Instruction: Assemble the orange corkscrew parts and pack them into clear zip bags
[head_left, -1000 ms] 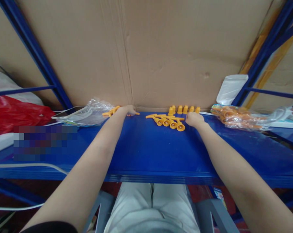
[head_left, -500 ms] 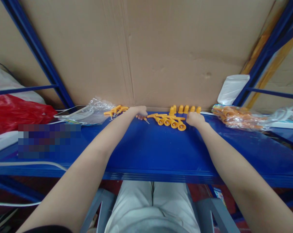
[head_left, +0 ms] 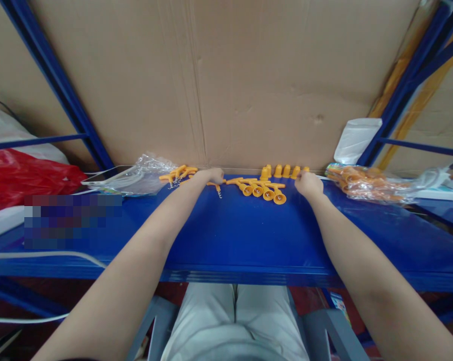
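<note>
My left hand (head_left: 211, 175) is closed on a small orange T-handled corkscrew part (head_left: 216, 186) whose metal spiral hangs below the fingers, just above the blue shelf (head_left: 230, 235). To its left lies a small pile of like orange pieces (head_left: 177, 174). A row of assembled orange pieces with bell ends (head_left: 262, 188) lies between my hands. Behind them stand several upright orange caps (head_left: 282, 171) against the cardboard. My right hand (head_left: 309, 183) is closed at the right end of that cap row, and what its fingers pinch is hidden.
A clear plastic bag (head_left: 136, 175) with a white cable lies left of the pile. A bag full of orange parts (head_left: 362, 183) lies at the right, with a white bag (head_left: 356, 138) behind it. A red bag (head_left: 19, 175) sits far left. A cardboard sheet (head_left: 226, 80) backs the shelf.
My left hand moved right from the pile with one orange piece and now holds it near the assembled row. My right hand shifted back and right to the caps.
</note>
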The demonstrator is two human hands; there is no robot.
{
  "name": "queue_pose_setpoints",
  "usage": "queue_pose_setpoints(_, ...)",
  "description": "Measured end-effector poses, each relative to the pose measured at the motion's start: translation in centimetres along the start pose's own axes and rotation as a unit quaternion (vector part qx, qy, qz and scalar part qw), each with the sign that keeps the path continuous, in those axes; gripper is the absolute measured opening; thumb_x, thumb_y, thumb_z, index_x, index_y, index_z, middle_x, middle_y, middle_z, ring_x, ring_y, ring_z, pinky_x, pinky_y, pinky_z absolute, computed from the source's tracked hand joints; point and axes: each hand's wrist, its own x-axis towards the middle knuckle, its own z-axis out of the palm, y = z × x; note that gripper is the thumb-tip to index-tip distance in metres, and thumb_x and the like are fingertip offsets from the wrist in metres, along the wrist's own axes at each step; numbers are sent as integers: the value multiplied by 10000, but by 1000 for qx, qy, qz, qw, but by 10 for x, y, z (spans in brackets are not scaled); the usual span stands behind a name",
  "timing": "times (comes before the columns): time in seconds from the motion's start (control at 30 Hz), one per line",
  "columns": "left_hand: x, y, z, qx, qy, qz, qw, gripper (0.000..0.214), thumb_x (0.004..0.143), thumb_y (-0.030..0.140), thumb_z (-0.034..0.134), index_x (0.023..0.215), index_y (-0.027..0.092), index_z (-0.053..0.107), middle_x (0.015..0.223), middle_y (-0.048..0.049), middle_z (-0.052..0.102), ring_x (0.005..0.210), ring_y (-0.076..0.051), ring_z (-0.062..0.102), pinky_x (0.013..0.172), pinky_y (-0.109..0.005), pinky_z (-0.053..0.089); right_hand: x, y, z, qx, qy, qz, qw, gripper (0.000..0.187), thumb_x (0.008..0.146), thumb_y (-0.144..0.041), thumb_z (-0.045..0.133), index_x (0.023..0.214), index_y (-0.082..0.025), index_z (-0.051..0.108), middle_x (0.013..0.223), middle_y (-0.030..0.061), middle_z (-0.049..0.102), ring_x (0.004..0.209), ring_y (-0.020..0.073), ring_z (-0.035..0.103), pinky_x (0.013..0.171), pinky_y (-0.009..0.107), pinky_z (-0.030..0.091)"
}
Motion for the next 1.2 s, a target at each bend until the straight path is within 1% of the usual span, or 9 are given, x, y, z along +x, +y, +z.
queue_pose_setpoints(0.2, -3, -19, -7, -81, 28, 6, 996, 224, 624, 177, 622, 830, 156, 708, 878, -90, 719, 837, -237, 648, 689, -265, 472, 2, 20, 10, 21, 16, 7, 1000, 431, 853, -169, 387, 1213, -99, 614, 1322, 198, 527, 1225, 308, 504, 968, 419, 438)
queue_pose_setpoints(0.37, -14, -29, -15, -154, 53, -12, 987, 234, 684, 226, 631, 893, 140, 691, 871, -91, 704, 801, -225, 656, 674, -271, 500, 2, 26, 19, 8, -27, -8, 1000, 453, 875, -213, 375, 1264, -125, 589, 1360, 177, 486, 1278, 314, 438, 1004, 452, 408)
queue_pose_setpoints(0.5, -27, -28, -22, -212, 47, -30, 976, 219, 714, 213, 636, 915, 130, 663, 919, -108, 693, 803, -227, 664, 629, -265, 514, 4, 24, 22, -8, -50, -26, 998, 460, 900, -234, 348, 1291, -149, 575, 1397, 159, 460, 1289, 310, 423, 1020, 474, 393)
queue_pose_setpoints(0.67, -38, -24, -27, -252, 41, -31, 966, 165, 715, 176, 654, 876, 140, 639, 946, -105, 692, 849, -241, 674, 665, -278, 534, 4, 20, 20, -40, -47, -49, 997, 475, 900, -201, 329, 1313, -124, 552, 1370, 189, 489, 1288, 313, 427, 1011, 493, 390)
queue_pose_setpoints(0.77, -43, -21, -29, -295, 53, -26, 954, 141, 748, 166, 648, 883, 140, 618, 947, -99, 688, 872, -238, 680, 708, -293, 542, 6, 17, 20, -56, -41, -97, 993, 481, 880, -162, 342, 1310, -90, 546, 1344, 198, 520, 1275, 302, 453, 1029, 458, 373)
queue_pose_setpoints(0.87, -49, -15, -29, -356, 75, -21, 931, 101, 808, 162, 622, 897, 139, 579, 932, -96, 680, 896, -218, 680, 751, -297, 545, 11, 10, 21, -40, -35, -157, 986, 470, 856, -113, 357, 1267, -80, 584, 1336, 179, 550, 1248, 280, 495, 1040, 407, 368)
queue_pose_setpoints(1.0, -56, 0, -24, -463, 112, -37, 879, 46, 890, 160, 549, 866, 148, 511, 872, -85, 668, 876, -181, 677, 778, -299, 551, 18, -11, 18, 33, -26, -162, 986, 448, 859, -129, 370, 1206, -159, 652, 1247, 93, 641, 1162, 244, 571, 995, 365, 419)
queue_pose_setpoints(1.1, -64, 12, -15, -537, 128, -50, 832, 100, 913, 150, 516, 823, 157, 471, 801, -59, 654, 809, -164, 677, 781, -327, 558, 22, -33, 13, 76, -74, -167, 980, 464, 830, -105, 384, 1165, -204, 688, 1196, 36, 677, 1101, 220, 609, 957, 335, 449)
queue_pose_setpoints(1.2, -71, 19, -2, -591, 127, -56, 795, 125, 930, 140, 480, 811, 163, 450, 712, -25, 632, 745, -148, 674, 785, -349, 564, 25, -54, 8, 94, -131, -185, 969, 507, 806, -64, 380, 1177, -222, 687, 1223, 8, 666, 1140, 206, 590, 973, 319, 438)
